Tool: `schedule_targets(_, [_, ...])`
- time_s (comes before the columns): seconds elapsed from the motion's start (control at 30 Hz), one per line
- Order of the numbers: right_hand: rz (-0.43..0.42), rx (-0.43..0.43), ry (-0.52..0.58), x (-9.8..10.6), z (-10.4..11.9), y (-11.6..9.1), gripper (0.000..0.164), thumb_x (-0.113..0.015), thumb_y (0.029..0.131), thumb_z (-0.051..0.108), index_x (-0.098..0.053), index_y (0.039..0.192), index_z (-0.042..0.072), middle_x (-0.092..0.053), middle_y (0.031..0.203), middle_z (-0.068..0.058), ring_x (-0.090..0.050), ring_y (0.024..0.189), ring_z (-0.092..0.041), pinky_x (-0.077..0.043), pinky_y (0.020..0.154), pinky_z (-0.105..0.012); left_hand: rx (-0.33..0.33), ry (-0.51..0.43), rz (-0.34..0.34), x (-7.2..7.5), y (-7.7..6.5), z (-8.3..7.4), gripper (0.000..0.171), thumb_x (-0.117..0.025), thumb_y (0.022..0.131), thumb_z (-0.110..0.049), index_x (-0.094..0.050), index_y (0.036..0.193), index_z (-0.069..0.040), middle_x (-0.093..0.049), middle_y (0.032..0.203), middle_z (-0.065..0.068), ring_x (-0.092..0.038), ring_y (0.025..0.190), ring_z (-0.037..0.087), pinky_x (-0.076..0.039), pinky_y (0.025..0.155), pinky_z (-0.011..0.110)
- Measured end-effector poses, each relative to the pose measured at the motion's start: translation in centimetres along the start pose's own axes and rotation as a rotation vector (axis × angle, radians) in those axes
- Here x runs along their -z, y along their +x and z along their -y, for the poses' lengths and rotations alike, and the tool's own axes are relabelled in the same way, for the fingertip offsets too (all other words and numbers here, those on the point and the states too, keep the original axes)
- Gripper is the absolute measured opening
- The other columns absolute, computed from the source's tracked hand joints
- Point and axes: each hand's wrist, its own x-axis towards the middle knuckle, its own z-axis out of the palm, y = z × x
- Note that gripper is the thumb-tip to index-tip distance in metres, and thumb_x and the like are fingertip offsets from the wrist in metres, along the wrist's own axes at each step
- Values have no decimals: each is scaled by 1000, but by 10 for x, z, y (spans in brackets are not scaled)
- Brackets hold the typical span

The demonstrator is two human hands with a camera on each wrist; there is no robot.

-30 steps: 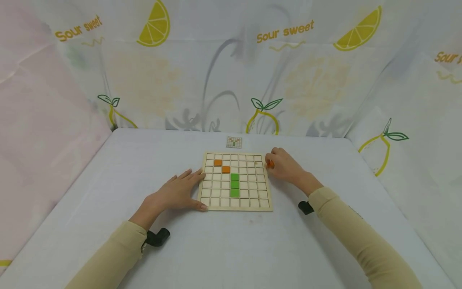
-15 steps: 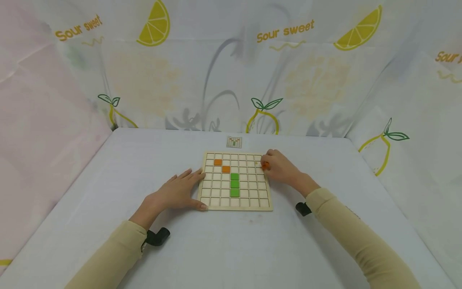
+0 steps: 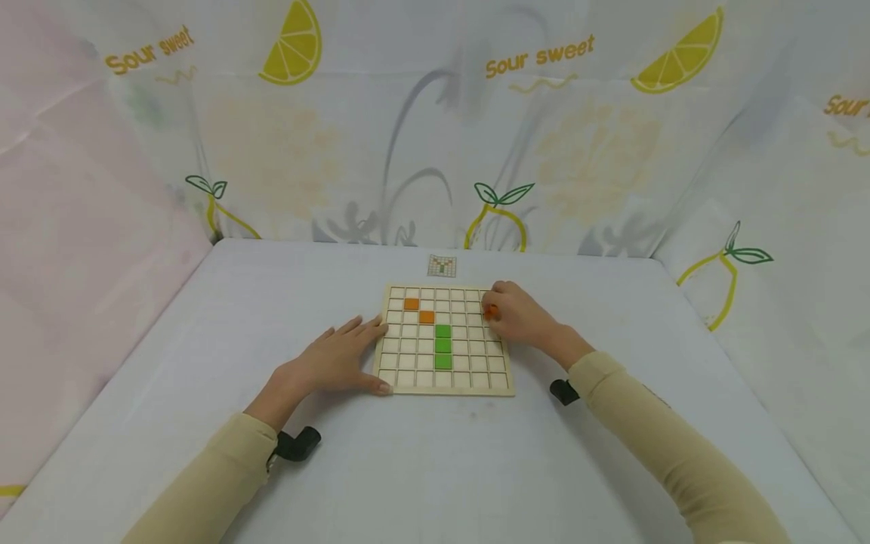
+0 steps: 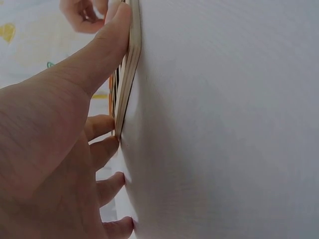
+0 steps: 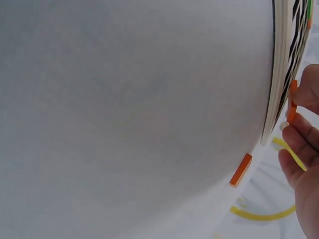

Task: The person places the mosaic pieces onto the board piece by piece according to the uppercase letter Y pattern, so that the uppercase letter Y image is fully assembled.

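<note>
A wooden grid board (image 3: 448, 391) lies on the white table. Three green tiles (image 3: 443, 346) form a column on it, and two orange tiles (image 3: 411, 304) sit diagonally up and left of them. My left hand (image 3: 334, 358) lies along the left side, fingers spread and nearly straight, its thumb on the near left corner. Over the board's right side, my right hand (image 3: 522, 313) pinches an orange tile (image 5: 293, 101) between thumb and fingertips. One more orange tile (image 5: 240, 170) lies on the table beyond the board's edge in the right wrist view; the right hand covers that area in the head view.
Behind the board is a small card (image 3: 442, 266) printed with a coloured grid pattern. A lemon-print cloth (image 3: 367, 151) hangs behind the table and on both sides. Dark camera mounts (image 3: 297, 444) stick out below both wrists.
My right hand has moved left with the orange tile, from beside the board's right edge to over its rightmost squares. The left hand and the tiles on the board stay in place.
</note>
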Motion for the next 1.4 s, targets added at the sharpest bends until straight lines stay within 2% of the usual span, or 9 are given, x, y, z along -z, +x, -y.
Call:
schedule_targets(0.47, [36,30,60,-6,9,7,17,-64,78,-3,-65,87,12,-55,86,-2,-45,82,-20,-39,74,-30,3,-5,7,3,-1,-2,112,-78,71,-67,-29,158,-15,-21,167,6,-15,154,38,-17,118,69])
schedule_targets(0.77, [10,72,40,-7,14,8,15,-67,79,-1,-66,87,12,-55,85,-2,-45,79,-19,-39,71,-29,5,-8,12,3,-1,-3,111,-78,72,-66,-28,158,-16,-20,167,5,-14,155,38,-16,119,69])
schedule_targets(1.2, [-2,96,56,-15,18,13,18,-62,78,-1,-65,88,13,-53,84,-1,-44,80,-18,-37,72,-30,6,-7,10,2,1,-2,112,-78,71,-65,-28,158,-16,-21,167,5,-14,155,37,-16,119,69])
schedule_targets(1.4, [-3,121,64,-13,22,14,15,-65,81,0,-66,89,13,-57,87,-1,-47,82,-19,-42,75,-31,3,-7,10,2,0,-1,113,-78,71,-67,-28,158,-16,-20,167,5,-14,155,37,-16,119,69])
